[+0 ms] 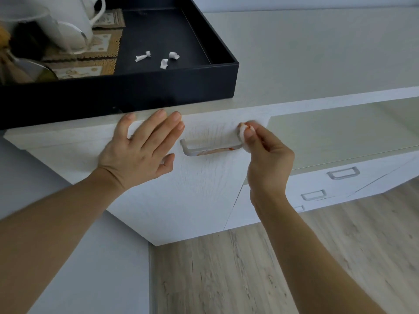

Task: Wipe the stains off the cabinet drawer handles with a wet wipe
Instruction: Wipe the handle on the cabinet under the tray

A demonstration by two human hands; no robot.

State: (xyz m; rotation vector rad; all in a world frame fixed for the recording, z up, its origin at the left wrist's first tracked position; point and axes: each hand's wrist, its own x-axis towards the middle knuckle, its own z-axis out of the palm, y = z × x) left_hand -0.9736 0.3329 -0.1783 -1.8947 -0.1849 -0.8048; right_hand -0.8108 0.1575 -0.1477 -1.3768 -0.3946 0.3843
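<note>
So the drawer handle [212, 147] is the landmark here: a silver bar on the white drawer front [204, 189], with a reddish-brown smear along its lower edge, mostly toward its right half. The right hand [265, 155] is at the handle's right end, fingers [249, 132] pinching a small wadded wet wipe [243, 138] that's pressed right against that end of the bar. The wipe already has some orange-red marks on its top. The left hand [140, 150] sits just left of the handle, fingers straight and spread flat against the drawer front, tips reaching up to the tabletop [317, 53] edge, gripping nothing. Above and left of the handle, a black tray [158, 91] rests on the tabletop with three little scraps of white paper [164, 63] inside, plus white mugs [74, 17] on patterned mats at its far left. Off to the handle's lower right, a few more drawer handles [343, 172] show on the lower cabinet.
</note>
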